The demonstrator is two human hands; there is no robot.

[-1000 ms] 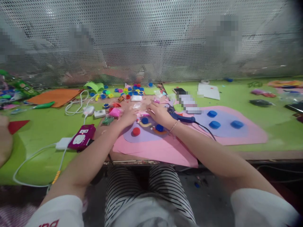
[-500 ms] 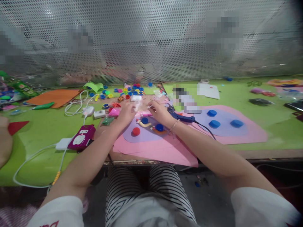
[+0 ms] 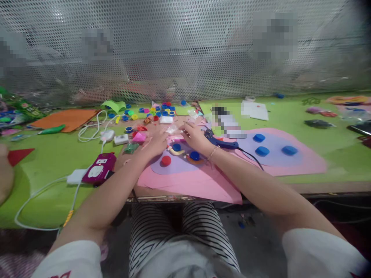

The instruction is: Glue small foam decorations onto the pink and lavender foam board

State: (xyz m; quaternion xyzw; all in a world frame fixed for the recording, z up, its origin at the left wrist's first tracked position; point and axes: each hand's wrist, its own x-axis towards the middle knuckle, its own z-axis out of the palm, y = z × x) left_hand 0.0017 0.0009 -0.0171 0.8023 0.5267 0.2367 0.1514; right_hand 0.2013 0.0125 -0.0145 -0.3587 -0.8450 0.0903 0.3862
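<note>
Grip of the left hand (image 3: 158, 143) and of the right hand (image 3: 196, 139) is hard to judge from here: the fingers are bent inward, near each other but apart, and I cannot tell whether they are closed on something. Both hands are above the green surface (image 3: 66, 148). Under and before them lies the pink sheet (image 3: 191, 187), and on it the purple sheet (image 3: 171, 168). Beside the right wrist is the dark blue tool (image 3: 224, 144). The red cap (image 3: 166, 161) and the pale curved piece (image 3: 177, 152) rest on the purple sheet. Between the hands is the clear plastic (image 3: 173, 129), with the pink strip (image 3: 177, 139) just beside it. It seems to me a step of sorting or handling small pieces; from such a position, the next move calls for light, exact fingertips.
</note>
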